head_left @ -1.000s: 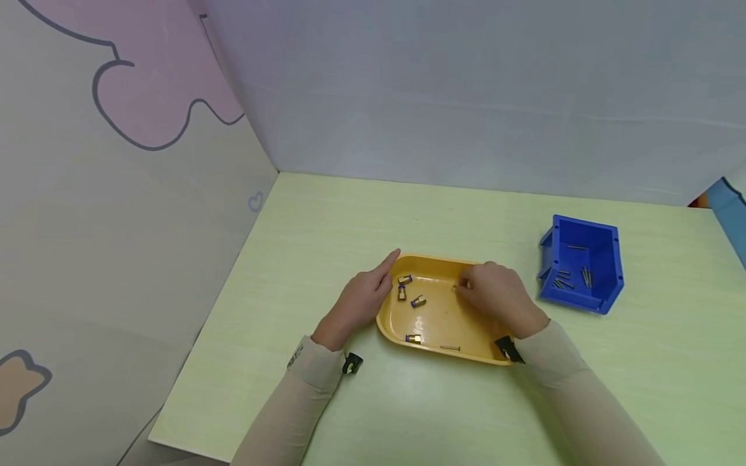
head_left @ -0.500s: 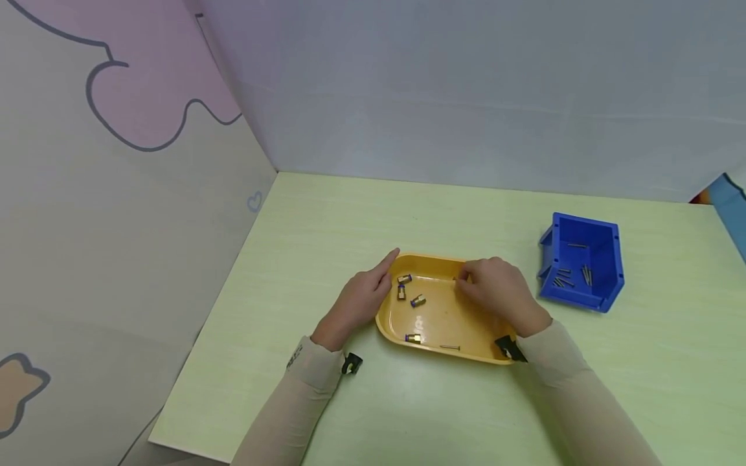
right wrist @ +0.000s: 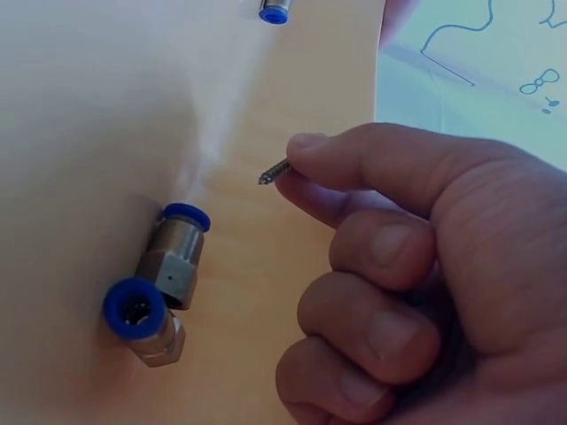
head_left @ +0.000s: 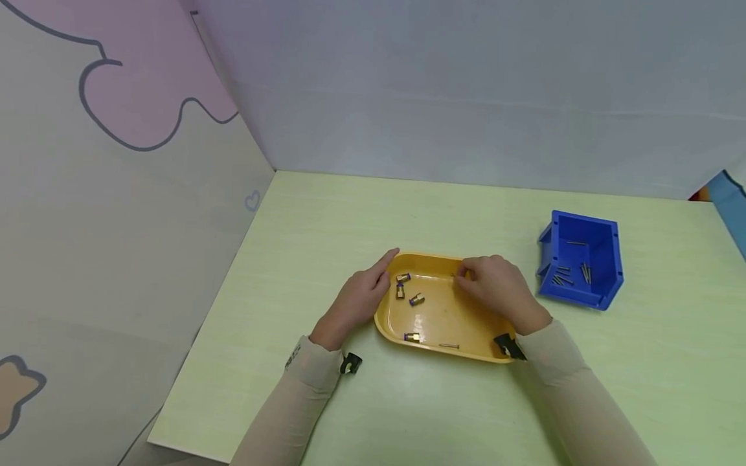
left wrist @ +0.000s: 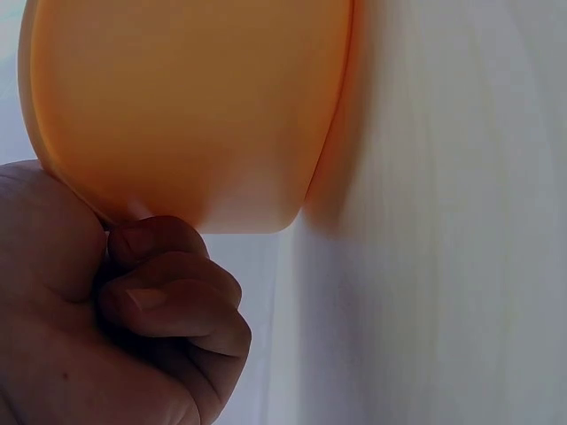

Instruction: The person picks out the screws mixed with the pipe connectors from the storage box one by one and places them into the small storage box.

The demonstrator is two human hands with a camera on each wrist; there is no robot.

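Right hand (head_left: 495,288) pinches a screw (right wrist: 275,171) between thumb and forefinger, above the yellow tray (head_left: 443,320). Left hand (head_left: 358,301) grips the tray's left rim, forefinger extended. Blue bin (head_left: 579,268) on the table (head_left: 350,213) already holds several screws (looks partway); one screw (head_left: 449,346) and the fittings (head_left: 408,291) remain in the tray.

1. Tray (head_left: 466,349): on the table (head_left: 326,220), near its front edge.
2. Fittings (head_left: 416,299): in the tray's left half.
3. Left hand (head_left: 355,303): at the tray's left rim.
4. Right hand (head_left: 498,288): over the tray's right half, pinching a screw (right wrist: 275,172).
5. Bin (head_left: 606,285): right of the tray, apart from it, with screws inside.
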